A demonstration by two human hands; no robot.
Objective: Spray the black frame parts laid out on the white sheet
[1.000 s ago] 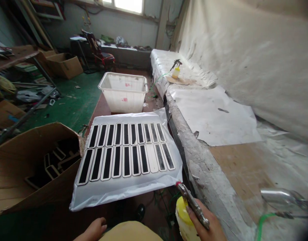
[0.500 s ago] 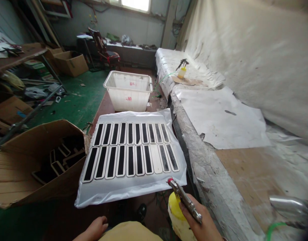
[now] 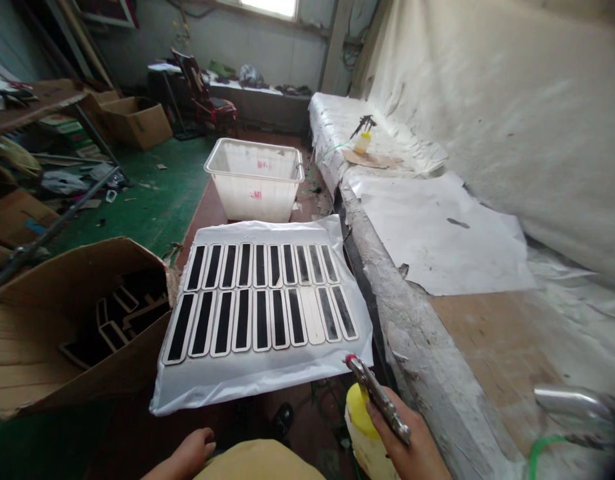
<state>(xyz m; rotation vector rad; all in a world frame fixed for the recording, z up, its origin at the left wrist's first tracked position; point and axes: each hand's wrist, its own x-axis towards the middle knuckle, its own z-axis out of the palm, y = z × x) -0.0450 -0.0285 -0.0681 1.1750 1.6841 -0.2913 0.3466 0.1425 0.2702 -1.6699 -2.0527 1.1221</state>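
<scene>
The person's right hand is wrapped tight around a spray gun, down at about 5 o'clock in the view. The gun has a long shiny metal body with a small red tip that points up and to the left. A round yellow cup sits under it, touching the hand. The left hand rests loose with the fingers curled, holding nothing, at about 7 o'clock. Just past the gun's tip, at about 11 o'clock from it, lies a white plastic sheet. On it are two neat rows of long black strips with pale edges. One strip in the near row looks all white.
</scene>
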